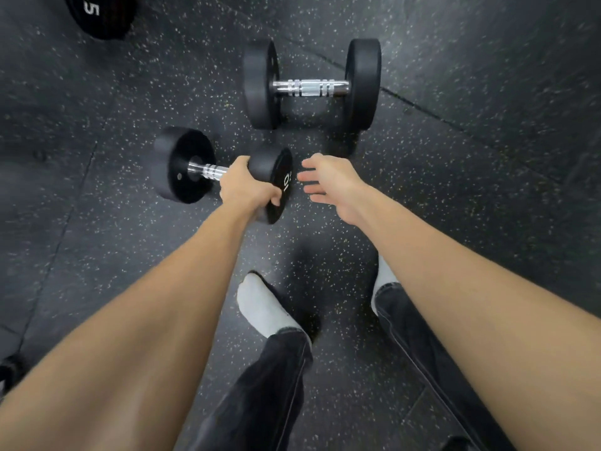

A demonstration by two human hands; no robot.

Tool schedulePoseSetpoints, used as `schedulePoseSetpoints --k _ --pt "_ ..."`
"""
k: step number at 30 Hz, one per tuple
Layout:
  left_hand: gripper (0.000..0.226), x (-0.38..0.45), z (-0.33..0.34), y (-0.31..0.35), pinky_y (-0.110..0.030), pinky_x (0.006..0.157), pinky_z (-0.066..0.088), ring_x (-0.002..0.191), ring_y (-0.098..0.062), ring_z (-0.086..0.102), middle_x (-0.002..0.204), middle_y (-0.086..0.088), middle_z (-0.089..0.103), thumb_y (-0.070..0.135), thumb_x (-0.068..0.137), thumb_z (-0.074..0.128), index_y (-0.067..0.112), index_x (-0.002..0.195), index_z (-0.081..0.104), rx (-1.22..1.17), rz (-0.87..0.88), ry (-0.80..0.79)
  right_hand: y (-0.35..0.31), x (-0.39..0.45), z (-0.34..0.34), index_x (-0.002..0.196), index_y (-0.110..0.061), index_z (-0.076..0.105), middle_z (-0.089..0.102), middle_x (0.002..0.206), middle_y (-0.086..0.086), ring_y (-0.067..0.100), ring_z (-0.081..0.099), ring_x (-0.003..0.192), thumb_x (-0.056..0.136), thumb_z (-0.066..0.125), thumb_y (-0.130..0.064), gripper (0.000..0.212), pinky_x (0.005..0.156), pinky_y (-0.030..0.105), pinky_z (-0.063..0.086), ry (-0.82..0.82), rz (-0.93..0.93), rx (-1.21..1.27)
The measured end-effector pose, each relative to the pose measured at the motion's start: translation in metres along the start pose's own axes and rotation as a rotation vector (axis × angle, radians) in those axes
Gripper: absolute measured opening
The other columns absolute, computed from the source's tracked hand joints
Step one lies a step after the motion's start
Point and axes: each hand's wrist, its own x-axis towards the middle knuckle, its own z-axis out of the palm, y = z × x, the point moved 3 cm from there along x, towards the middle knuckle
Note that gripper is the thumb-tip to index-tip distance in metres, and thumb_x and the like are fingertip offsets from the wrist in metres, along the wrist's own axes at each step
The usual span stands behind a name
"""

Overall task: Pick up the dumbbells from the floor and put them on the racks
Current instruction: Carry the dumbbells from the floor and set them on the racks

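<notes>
My left hand (245,187) is wrapped around the chrome handle of a black dumbbell (182,166) marked 10, held just above the speckled rubber floor. Its near head faces me. My right hand (328,182) hovers beside that head with fingers spread and nothing in it. A larger black dumbbell (310,86) with a chrome handle lies on the floor just beyond both hands. No rack is in view.
Another black weight (100,14) with white digits lies at the top left edge. My feet in white socks (263,307) and dark trouser legs stand below the hands. A dark object (8,372) shows at the lower left edge.
</notes>
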Motion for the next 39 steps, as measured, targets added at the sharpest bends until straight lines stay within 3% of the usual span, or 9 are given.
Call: schedulePoseSetpoints --k 4,9,13,17,22,25,29,34,39 --pt "0.051 -0.02 -0.063 -0.032 -0.026 0.068 0.049 0.095 -0.022 0.06 0.089 0.0 0.062 -0.003 0.063 0.086 0.021 0.106 0.076 0.11 -0.031 -0.098 -0.005 -0.016 0.041 0.133 -0.024 0.059 0.057 0.128 -0.008 0.02 0.053 0.118 0.105 0.044 -0.029 0.032 0.102 0.034 0.041 -0.002 -0.088 -0.18" --pt "0.086 -0.013 -0.126 -0.057 -0.04 0.083 0.065 0.102 -0.033 0.074 0.109 -0.01 0.076 -0.005 0.037 0.079 0.027 0.117 0.079 0.075 -0.029 -0.24 0.007 -0.03 0.115 0.157 -0.013 0.04 0.043 0.161 0.005 0.023 0.046 0.14 0.11 0.033 -0.039 0.054 0.11 0.036 0.033 -0.145 0.048 -0.206" --pt "0.07 -0.015 -0.143 -0.063 -0.037 0.07 0.064 0.093 -0.033 0.075 0.101 -0.014 0.075 -0.021 0.062 0.068 0.009 0.125 0.072 -0.013 -0.037 -0.475 0.013 -0.04 0.148 0.128 -0.021 0.069 0.075 0.12 0.004 0.022 0.07 0.107 0.098 0.046 -0.06 0.054 0.089 0.036 0.053 -0.057 0.159 -0.005" --pt "0.008 -0.015 -0.14 -0.083 -0.021 0.053 0.056 0.07 -0.02 0.071 0.074 -0.001 0.076 0.014 0.078 0.074 0.013 0.086 0.075 -0.294 -0.145 -0.512 -0.002 -0.045 0.152 0.115 -0.026 0.072 0.075 0.109 0.001 0.024 0.072 0.1 0.082 0.052 -0.068 0.057 0.097 0.044 0.056 0.008 0.08 -0.12" --pt "0.065 0.008 -0.128 -0.132 -0.034 0.089 0.057 0.1 -0.012 0.072 0.109 0.009 0.077 0.074 0.065 0.08 0.027 0.11 0.075 -0.455 -0.112 -0.238 -0.022 -0.035 0.176 0.107 -0.033 0.074 0.076 0.109 -0.008 0.015 0.073 0.104 0.086 0.063 -0.069 0.044 0.095 0.04 0.058 -0.072 -0.08 -0.274" --pt "0.052 0.019 -0.149 -0.15 -0.033 0.1 0.054 0.106 -0.007 0.071 0.11 0.015 0.077 0.074 0.07 0.077 0.036 0.106 0.077 -0.583 -0.103 -0.113 -0.029 -0.033 0.2 0.128 -0.04 0.067 0.071 0.124 -0.012 0.011 0.068 0.113 0.08 0.069 -0.069 0.056 0.102 0.04 0.056 -0.082 -0.183 -0.355" --pt "0.056 0.02 -0.158 -0.157 -0.038 0.11 0.051 0.117 -0.008 0.067 0.123 0.019 0.073 0.078 0.072 0.072 0.045 0.117 0.075 -0.595 -0.091 -0.211 -0.032 -0.032 0.211 0.133 -0.039 0.061 0.066 0.125 -0.012 0.012 0.066 0.111 0.08 0.073 -0.066 0.061 0.1 0.041 0.057 0.007 -0.178 -0.344" --pt "0.065 0.009 -0.137 -0.17 -0.036 0.099 0.059 0.11 -0.01 0.073 0.115 0.015 0.077 0.064 0.065 0.089 0.038 0.121 0.072 -0.826 -0.198 -0.124 -0.009 -0.043 0.205 0.125 -0.039 0.062 0.072 0.121 -0.009 0.013 0.071 0.105 0.073 0.081 -0.067 0.062 0.079 0.036 0.06 -0.029 0.047 -0.157" --pt "0.052 0.019 -0.141 -0.163 -0.027 0.069 0.063 0.09 -0.015 0.081 0.106 0.0 0.083 0.045 0.076 0.09 0.016 0.118 0.076 -0.959 -0.34 -0.37 -0.016 -0.036 0.212 0.117 -0.018 0.068 0.079 0.103 -0.001 0.016 0.076 0.088 0.07 0.082 -0.07 0.072 0.062 0.03 0.056 0.052 0.205 0.015"
